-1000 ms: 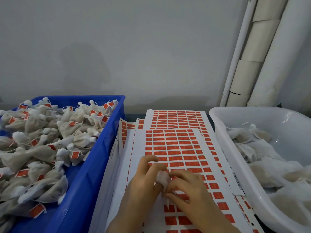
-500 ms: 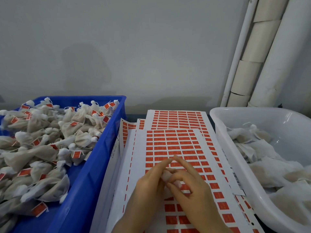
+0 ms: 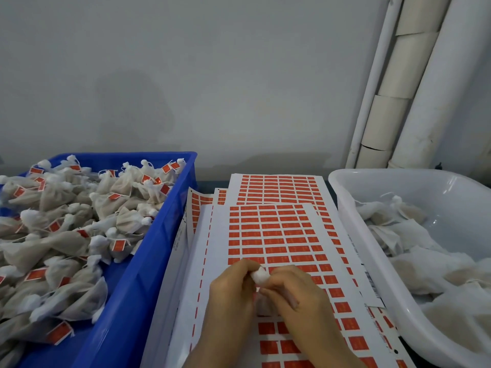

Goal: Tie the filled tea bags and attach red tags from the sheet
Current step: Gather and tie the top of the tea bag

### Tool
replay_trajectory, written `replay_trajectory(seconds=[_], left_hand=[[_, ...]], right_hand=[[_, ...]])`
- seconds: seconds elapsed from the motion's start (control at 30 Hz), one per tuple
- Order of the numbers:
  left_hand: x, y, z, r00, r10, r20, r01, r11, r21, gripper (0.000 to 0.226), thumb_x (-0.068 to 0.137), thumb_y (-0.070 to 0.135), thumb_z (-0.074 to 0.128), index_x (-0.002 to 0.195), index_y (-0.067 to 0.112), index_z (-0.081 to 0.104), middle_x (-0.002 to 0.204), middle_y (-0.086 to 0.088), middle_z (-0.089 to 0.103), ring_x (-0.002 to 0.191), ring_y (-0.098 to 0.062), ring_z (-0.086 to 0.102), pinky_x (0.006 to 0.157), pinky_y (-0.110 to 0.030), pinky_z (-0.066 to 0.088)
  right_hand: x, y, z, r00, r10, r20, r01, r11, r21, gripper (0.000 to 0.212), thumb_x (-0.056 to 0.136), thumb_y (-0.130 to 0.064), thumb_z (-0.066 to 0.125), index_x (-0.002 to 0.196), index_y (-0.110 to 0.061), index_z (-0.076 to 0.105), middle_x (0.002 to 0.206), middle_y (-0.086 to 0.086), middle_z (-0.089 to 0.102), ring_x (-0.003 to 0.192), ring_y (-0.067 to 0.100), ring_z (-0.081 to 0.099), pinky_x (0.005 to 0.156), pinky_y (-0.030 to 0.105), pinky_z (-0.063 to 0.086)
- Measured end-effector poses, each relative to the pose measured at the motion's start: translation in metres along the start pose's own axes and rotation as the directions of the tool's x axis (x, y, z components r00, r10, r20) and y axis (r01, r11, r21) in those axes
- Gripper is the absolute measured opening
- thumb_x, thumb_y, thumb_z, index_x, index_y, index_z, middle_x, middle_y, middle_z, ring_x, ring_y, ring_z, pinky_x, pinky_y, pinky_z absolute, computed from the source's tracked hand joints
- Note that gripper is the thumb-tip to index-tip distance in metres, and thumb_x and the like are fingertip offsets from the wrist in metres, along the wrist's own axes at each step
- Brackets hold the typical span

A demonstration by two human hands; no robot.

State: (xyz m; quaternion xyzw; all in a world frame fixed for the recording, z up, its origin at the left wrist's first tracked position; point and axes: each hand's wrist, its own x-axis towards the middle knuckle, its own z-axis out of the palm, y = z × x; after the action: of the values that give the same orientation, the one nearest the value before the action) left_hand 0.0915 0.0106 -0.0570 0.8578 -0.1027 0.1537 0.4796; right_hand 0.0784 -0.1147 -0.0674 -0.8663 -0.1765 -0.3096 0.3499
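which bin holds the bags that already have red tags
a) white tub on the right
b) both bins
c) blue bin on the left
c: the bags in the blue bin carry red tags, while those in the white tub show none.

A small white tea bag (image 3: 259, 275) sits pinched between both hands, its bunched top poking up between the fingers (image 3: 248, 265); the body below is mostly hidden. It hangs just above the top tag sheet (image 3: 276, 235), a white sheet with rows of red rectangular tags, several peeled from its left columns. More sheets (image 3: 279, 187) lie fanned beneath it. Untied white bags (image 3: 414, 251) fill the tub at right; tied, red-tagged bags (image 3: 66, 229) fill the blue crate.
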Motion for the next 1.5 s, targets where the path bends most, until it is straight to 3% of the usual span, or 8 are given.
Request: replay_trajectory(seconds=[0.23,0.5,0.63,0.73,0.93,1.13,1.27,1.5], left_hand=[[0.008,-0.002,-0.002,0.872,-0.481,0.096,0.47,0.766,-0.439,0.003,0.081,0.027,0.071,0.083,0.024,0.071,0.079,0.01,0.072,0.08,-0.014,0.066,0.069,-0.021,0.053],[0.006,0.0,-0.01,0.747,-0.528,0.406,0.658,0.496,-0.566,0.025,0.09,0.013,0.056,0.108,-0.003,0.062,0.099,-0.021,0.066,0.089,-0.03,0.063,0.099,-0.045,0.046],[0.006,-0.001,-0.012,0.687,-0.549,0.476,0.719,0.422,-0.552,0.019,0.092,0.012,0.056,0.105,0.0,0.062,0.094,-0.018,0.067,0.071,-0.021,0.063,0.086,-0.037,0.052],[0.008,-0.001,-0.012,0.681,-0.581,0.445,0.723,0.438,-0.535,0.02,0.086,0.016,0.065,0.096,0.0,0.069,0.084,-0.017,0.07,0.054,-0.015,0.059,0.055,-0.023,0.049],[0.004,0.003,-0.008,0.771,-0.509,0.382,0.631,0.53,-0.567,0.037,0.066,0.044,0.069,0.094,0.021,0.076,0.091,0.0,0.075,0.087,-0.018,0.07,0.081,-0.034,0.056],[0.003,0.012,-0.012,0.804,-0.454,0.384,0.593,0.655,-0.468,0.034,0.07,0.05,0.06,0.084,0.023,0.076,0.078,0.002,0.074,0.073,-0.014,0.068,0.06,-0.019,0.053],[0.007,0.013,-0.018,0.794,-0.428,0.431,0.596,0.683,-0.421,0.044,0.069,0.051,0.059,0.081,0.011,0.074,0.051,0.002,0.057,0.044,-0.006,0.046,0.048,-0.017,0.042],[0.007,0.007,-0.019,0.807,-0.388,0.446,0.549,0.77,-0.325,0.026,0.079,0.042,0.06,0.069,0.024,0.076,0.072,0.005,0.073,0.066,-0.01,0.067,0.059,-0.013,0.05]], right_hand=[[0.0,0.002,-0.003,0.957,-0.274,-0.095,0.257,0.953,-0.159,0.047,0.097,-0.046,0.026,0.09,-0.02,0.065,0.08,-0.004,0.07,0.091,0.011,0.052,0.081,0.015,0.047],[0.001,0.0,-0.009,0.91,-0.415,0.001,0.387,0.846,-0.368,0.035,0.084,-0.04,0.054,0.084,-0.013,0.075,0.08,-0.002,0.072,0.074,0.011,0.069,0.085,0.022,0.045],[0.001,0.001,-0.008,0.907,-0.419,0.039,0.4,0.829,-0.392,0.028,0.071,-0.034,0.063,0.083,-0.013,0.076,0.079,-0.002,0.072,0.072,0.011,0.069,0.083,0.022,0.047],[0.002,0.001,-0.007,0.915,-0.403,0.019,0.377,0.835,-0.4,0.038,0.088,-0.035,0.048,0.076,-0.013,0.076,0.074,-0.001,0.072,0.067,0.011,0.069,0.074,0.023,0.053],[0.0,-0.002,-0.007,0.952,-0.305,-0.007,0.286,0.903,-0.321,0.058,0.098,-0.041,0.025,0.084,-0.015,0.075,0.082,-0.004,0.072,0.074,0.01,0.069,0.078,0.02,0.05],[0.0,-0.011,-0.01,0.993,-0.112,-0.043,0.107,0.989,-0.098,0.032,0.097,-0.049,0.022,0.096,-0.03,0.049,0.077,-0.008,0.07,0.073,0.001,0.064,0.081,-0.006,0.031],[0.003,-0.009,-0.018,0.983,-0.134,-0.123,0.128,0.99,-0.057,0.046,0.094,-0.049,0.032,0.086,-0.018,0.065,0.078,-0.001,0.069,0.091,0.009,0.053,0.084,-0.007,0.03],[0.006,-0.009,-0.022,0.994,-0.044,-0.101,0.049,0.998,0.05,0.056,0.093,-0.05,0.032,0.079,-0.011,0.071,0.072,-0.007,0.067,0.085,0.007,0.058,0.077,-0.009,0.031]])
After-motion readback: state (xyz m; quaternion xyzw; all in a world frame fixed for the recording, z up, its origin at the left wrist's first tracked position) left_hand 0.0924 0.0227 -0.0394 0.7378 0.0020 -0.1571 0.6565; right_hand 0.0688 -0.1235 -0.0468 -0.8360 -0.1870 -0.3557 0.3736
